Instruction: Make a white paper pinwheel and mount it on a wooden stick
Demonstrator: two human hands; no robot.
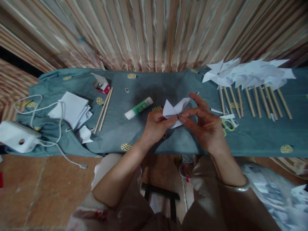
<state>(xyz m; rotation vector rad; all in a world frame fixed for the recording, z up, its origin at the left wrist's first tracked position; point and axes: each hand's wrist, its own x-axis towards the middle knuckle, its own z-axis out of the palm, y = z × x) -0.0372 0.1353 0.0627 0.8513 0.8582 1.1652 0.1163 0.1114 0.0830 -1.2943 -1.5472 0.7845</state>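
Note:
Both hands meet over the middle of a narrow table covered in grey-green cloth (144, 134). My left hand (156, 125) is curled closed, pinching the near side of a folded white paper pinwheel (174, 109). My right hand (204, 125) pinches the same paper at its centre with thumb and forefinger, the other fingers partly spread. The paper's points stick up above the fingers. A glue stick (139, 108) with a green label lies on the cloth just left of my left hand.
Several finished white pinwheels on wooden sticks (250, 83) lie at the right. Green-handled scissors (228, 124) rest by my right hand. Left are two bare sticks (103, 110), a stack of white paper squares (71, 109), a small red box (104, 86), and a white charger with cable (18, 136).

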